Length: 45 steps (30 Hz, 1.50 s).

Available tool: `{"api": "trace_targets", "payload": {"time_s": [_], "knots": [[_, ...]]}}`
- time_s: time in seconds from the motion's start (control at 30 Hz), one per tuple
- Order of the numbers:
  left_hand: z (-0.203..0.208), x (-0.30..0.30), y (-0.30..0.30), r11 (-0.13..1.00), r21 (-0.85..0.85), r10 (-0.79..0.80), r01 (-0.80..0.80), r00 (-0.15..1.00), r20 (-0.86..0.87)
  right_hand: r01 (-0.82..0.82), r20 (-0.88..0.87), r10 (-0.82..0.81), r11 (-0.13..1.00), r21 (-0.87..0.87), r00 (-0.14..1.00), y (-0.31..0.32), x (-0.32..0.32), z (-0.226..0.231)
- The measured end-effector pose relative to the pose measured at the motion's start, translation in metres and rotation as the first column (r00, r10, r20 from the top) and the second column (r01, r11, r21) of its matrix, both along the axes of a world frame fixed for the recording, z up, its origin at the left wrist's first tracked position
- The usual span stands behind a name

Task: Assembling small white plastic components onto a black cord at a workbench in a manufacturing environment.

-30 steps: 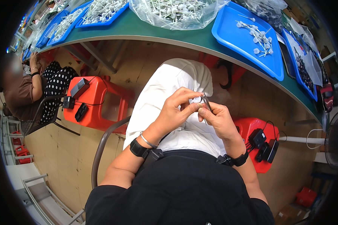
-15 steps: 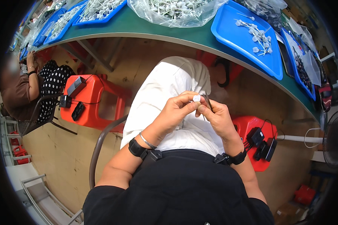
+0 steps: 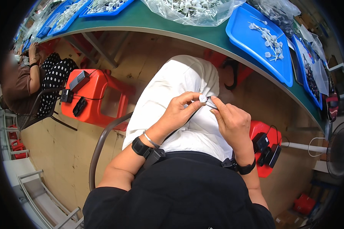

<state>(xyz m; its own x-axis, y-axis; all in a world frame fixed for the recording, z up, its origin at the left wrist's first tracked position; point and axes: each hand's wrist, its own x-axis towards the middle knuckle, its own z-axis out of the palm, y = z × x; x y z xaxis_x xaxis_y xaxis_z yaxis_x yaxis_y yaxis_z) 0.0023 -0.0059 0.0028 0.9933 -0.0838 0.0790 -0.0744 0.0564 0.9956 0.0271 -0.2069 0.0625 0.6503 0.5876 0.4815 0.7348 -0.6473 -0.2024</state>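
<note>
My left hand (image 3: 180,110) pinches a small white round-headed piece (image 3: 203,98) between thumb and forefinger, over my lap. It looks like the pieces on thin stems lying on the table. From the other side my right hand (image 3: 233,118) grips thin dark tweezers (image 3: 210,103), whose tips reach the white piece. Whether they touch it or clasp its stem is too small to tell. Up on the green table, a blue tray (image 3: 256,47) bears several loose white-headed pieces (image 3: 272,41) with stems.
A clear plastic bag (image 3: 202,20) heaped with white pieces sits on the green table (image 3: 149,23). Red stools (image 3: 88,100) carrying black devices stand on both sides of me. A chair arm (image 3: 97,152) curves by my left elbow. Another person (image 3: 21,86) sits at far left.
My right hand has turned and drawn a little to the right; the tweezers now lie flatter, pointing left at the white piece. My left hand keeps its pinch. The whole view has shifted slightly.
</note>
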Motion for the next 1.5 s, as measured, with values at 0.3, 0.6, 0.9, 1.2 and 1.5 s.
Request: {"api": "trace_targets", "payload": {"time_s": [0.3, 0.6, 0.9, 1.2, 1.5], "knots": [[-0.001, 0.000, 0.001, 0.999, -0.016, -0.043, 0.043, 0.999, 0.032, 0.005, 0.043, -0.002, 0.999, -0.054, 0.999, 0.003, -0.002, -0.003], [-0.004, 0.001, -0.006, 1.000, -0.028, -0.004, 0.005, 0.999, 0.045, 0.004, -0.030, -0.004, 1.000, -0.008, 1.000, 0.002, -0.004, -0.003], [-0.003, 0.000, -0.004, 0.998, 0.064, 0.004, -0.011, 0.994, 0.113, 0.003, -0.031, -0.003, 1.000, 0.014, 1.000, 0.002, -0.004, -0.003], [-0.003, 0.000, -0.004, 0.998, 0.055, -0.017, 0.014, 0.998, 0.053, 0.034, 0.009, -0.033, 0.997, -0.070, 0.999, 0.004, -0.006, 0.001], [0.003, 0.005, 0.005, 0.997, -0.071, 0.032, -0.029, 0.998, 0.049, -0.063, -0.020, 0.062, 0.996, -0.060, 0.998, 0.006, -0.006, 0.006]]}}
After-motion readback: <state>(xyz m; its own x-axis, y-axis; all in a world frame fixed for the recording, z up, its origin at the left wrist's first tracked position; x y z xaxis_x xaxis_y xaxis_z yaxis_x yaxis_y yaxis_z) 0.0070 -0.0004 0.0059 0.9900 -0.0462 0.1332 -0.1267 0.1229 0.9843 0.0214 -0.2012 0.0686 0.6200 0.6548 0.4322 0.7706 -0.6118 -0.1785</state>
